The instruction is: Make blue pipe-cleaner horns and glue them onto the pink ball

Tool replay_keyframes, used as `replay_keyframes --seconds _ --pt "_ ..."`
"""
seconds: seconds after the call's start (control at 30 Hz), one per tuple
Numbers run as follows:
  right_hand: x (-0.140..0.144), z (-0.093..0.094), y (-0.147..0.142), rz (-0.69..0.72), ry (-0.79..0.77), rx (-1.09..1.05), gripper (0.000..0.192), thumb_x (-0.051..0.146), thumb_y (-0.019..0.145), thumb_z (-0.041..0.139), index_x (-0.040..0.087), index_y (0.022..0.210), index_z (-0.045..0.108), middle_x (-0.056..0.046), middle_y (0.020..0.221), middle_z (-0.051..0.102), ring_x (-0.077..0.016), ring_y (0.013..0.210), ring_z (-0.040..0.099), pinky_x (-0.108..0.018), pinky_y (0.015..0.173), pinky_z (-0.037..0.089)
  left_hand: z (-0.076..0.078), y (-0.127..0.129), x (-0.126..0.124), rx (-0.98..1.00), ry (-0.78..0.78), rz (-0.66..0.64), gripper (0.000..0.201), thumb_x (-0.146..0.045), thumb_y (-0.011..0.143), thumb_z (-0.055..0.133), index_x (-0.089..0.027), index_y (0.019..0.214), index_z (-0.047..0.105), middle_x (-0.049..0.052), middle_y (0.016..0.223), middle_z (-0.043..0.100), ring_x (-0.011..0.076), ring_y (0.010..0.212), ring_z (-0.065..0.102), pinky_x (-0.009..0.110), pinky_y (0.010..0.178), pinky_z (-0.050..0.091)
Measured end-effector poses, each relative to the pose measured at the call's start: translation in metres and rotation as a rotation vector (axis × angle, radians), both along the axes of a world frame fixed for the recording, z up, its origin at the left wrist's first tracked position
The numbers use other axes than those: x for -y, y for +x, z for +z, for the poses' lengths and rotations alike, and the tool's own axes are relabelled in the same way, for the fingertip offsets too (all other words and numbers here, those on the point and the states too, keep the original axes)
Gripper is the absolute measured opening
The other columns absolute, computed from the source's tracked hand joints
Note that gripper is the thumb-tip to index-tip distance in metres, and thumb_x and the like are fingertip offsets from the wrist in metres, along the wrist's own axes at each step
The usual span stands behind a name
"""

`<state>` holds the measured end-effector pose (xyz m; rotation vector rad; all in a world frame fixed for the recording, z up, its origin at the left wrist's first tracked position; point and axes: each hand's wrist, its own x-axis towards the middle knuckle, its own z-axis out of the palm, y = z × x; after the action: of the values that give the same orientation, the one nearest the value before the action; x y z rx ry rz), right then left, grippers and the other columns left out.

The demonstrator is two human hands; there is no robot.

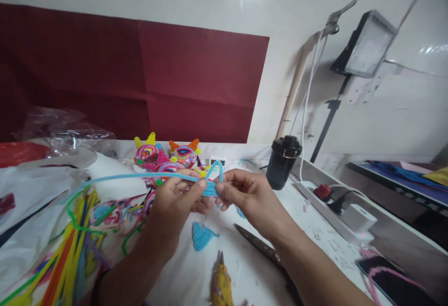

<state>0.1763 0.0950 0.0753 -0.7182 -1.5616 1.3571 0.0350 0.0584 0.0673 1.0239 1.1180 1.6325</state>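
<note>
A light-blue fuzzy craft stem [211, 189], folded between two pinches

From where I stand, the stem is up in the air over the white tabletop [241, 273], gathered into a flat little stack of side-by-side strands. The left hand [177, 196] pinches one end of the stack between thumb and forefinger, its other fingers curled behind. The right hand [247, 191] pinches the other end the same way, thumb pressed on the strands. A narrow bent loop pokes up between them, and a long free tail sweeps out over the left hand.

I'd guess it weighs next to nothing: soft pile on a thin wire, bendy enough to fold by fingertip yet stiff enough to hold a crease. The fuzz should grip rather than slip, though hard squeezing might flatten it. Best hold, I'd say, is right at the folds, thumb on top; the loose tail would only whip about.

Below the hands lies a blue fan-shaped bundle of fuzzy strands [202, 237], near a pair of dark metal scissors [257, 244].
</note>
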Motion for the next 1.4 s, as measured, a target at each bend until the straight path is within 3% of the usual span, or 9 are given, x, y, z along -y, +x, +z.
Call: replay_keyframes --seconds 0.3,0.57,1.4 --pt "0.0026 0.0061 0.0020 -0.029 0.015 0.055 0.028 0.038 0.063 0.078 0.014 0.067 0.062 0.002 0.055 0.061 -0.0098 0.050 0.055 -0.024 0.052 0.047 0.0013 -0.0032 0.0018 0.048 -0.004 -0.071 0.028 -0.024 0.067 0.073 -0.014 0.086 0.053 0.002 0.064 0.069 0.0179 0.057 0.069 0.024 0.050 0.054" --pt "0.0002 0.0022 0.0044 -0.018 0.057 0.067 0.033 0.045 0.067 0.073 0.014 0.070 0.063 0.001 0.057 0.061 -0.0097 0.051 0.054 -0.024 0.054 0.047 0.0029 -0.0063 0.0029 0.043 0.009 -0.122 0.024 -0.024 0.069 0.072 -0.013 0.081 0.055 0.004 0.065 0.071 0.0181 0.060 0.070 0.023 0.052 0.055" --pt "-0.0002 -0.0021 0.0003 0.034 0.035 0.052 0.039 0.049 0.065 0.074 0.015 0.064 0.055 0.002 0.056 0.055 -0.0104 0.052 0.055 -0.025 0.054 0.046 -0.0030 0.0013 0.0014 -0.009 0.040 0.049 0.023 -0.025 0.067 0.073 -0.013 0.079 0.057 0.000 0.058 0.070 0.0150 0.051 0.066 0.023 0.049 0.055"
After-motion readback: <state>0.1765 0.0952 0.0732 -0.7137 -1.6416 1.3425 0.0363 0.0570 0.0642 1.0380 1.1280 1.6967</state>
